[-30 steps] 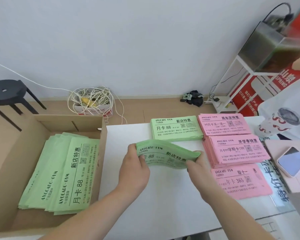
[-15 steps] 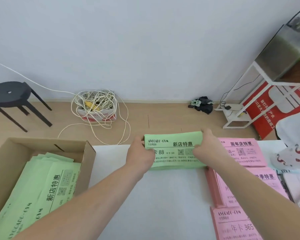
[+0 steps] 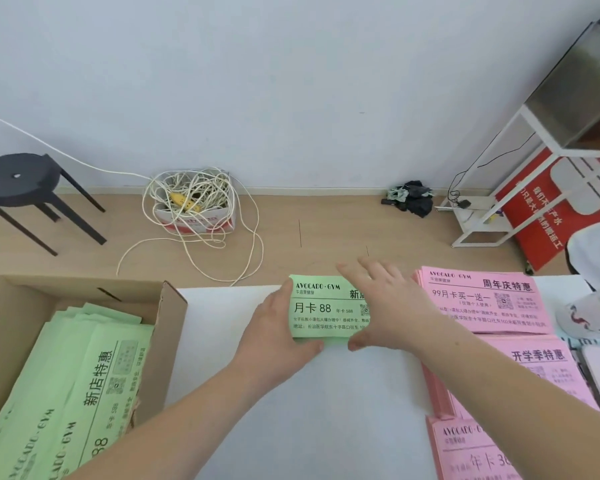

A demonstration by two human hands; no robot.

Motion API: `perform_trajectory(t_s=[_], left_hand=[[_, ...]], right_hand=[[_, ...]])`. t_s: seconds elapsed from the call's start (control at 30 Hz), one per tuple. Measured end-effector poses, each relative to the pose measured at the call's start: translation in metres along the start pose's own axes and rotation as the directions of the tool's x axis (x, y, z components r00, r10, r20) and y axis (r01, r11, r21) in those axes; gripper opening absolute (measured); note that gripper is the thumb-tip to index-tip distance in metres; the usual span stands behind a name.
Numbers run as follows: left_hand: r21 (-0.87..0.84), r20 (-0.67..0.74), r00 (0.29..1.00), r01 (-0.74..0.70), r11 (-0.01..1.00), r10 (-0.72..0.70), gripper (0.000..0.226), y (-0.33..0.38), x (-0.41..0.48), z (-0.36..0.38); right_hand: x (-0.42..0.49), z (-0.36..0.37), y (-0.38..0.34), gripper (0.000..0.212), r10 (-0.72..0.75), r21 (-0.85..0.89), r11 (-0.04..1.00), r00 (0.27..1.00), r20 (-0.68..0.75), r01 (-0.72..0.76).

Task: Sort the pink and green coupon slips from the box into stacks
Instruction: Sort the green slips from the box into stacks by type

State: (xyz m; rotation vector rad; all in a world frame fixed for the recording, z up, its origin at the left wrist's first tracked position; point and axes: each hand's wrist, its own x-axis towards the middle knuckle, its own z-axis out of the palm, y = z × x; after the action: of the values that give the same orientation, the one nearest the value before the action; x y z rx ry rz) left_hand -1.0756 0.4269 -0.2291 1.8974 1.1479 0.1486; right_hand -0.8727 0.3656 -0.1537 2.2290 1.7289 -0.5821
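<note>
A stack of green slips lies flat at the far edge of the white table. My left hand lies against its left end, with the thumb along the near edge. My right hand is spread over its right half with straight fingers. The cardboard box on the left holds more green slips. Three pink stacks lie on the right: a far pink stack, a middle pink stack and a near pink stack.
On the floor beyond the table are a black stool, a carton of tangled white cable and a white metal rack. A white printed bag sits at the table's right edge.
The green bundle that both hands held up now lies on the green stack at the table's far edge. My right hand has let go and spread flat over it.
</note>
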Motion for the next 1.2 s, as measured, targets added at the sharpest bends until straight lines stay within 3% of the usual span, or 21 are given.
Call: perform_trajectory(t_s=[0.13,0.3,0.4,0.53,0.77,0.9,1.2], left_hand=[[0.192,-0.012,0.999,-0.037,0.981,0.040,0.114,0.004,-0.002,0.007],[0.238,-0.056,0.996,-0.055,0.970,0.070,0.095,0.002,-0.003,0.015],[0.199,-0.110,0.990,-0.060,0.978,0.083,0.086,0.001,-0.004,0.017],[0.161,-0.081,0.994,-0.053,0.986,0.067,0.097,0.000,-0.005,0.015],[0.211,-0.100,0.993,-0.038,0.977,0.061,0.091,0.003,-0.001,0.014],[0.097,-0.078,0.997,-0.011,0.995,0.018,0.098,-0.005,-0.005,0.014],[0.027,-0.034,0.999,-0.024,0.999,0.025,0.079,0.000,-0.018,0.024]], right_hand=[[0.018,0.020,0.004,0.149,-0.071,-0.087,0.993,0.996,0.048,0.075],[0.024,0.027,0.017,0.138,-0.155,-0.111,0.981,0.987,0.037,0.158],[0.025,0.029,0.022,0.138,-0.183,-0.096,0.978,0.983,0.031,0.185],[0.028,0.029,0.024,0.142,-0.199,-0.023,0.980,0.979,0.037,0.200],[0.032,0.034,0.031,0.137,-0.202,0.044,0.978,0.979,-0.016,0.202],[0.028,0.040,0.020,0.140,-0.233,0.005,0.972,0.972,-0.035,0.233],[0.037,0.043,0.011,0.124,-0.273,0.046,0.960,0.960,-0.061,0.276]])
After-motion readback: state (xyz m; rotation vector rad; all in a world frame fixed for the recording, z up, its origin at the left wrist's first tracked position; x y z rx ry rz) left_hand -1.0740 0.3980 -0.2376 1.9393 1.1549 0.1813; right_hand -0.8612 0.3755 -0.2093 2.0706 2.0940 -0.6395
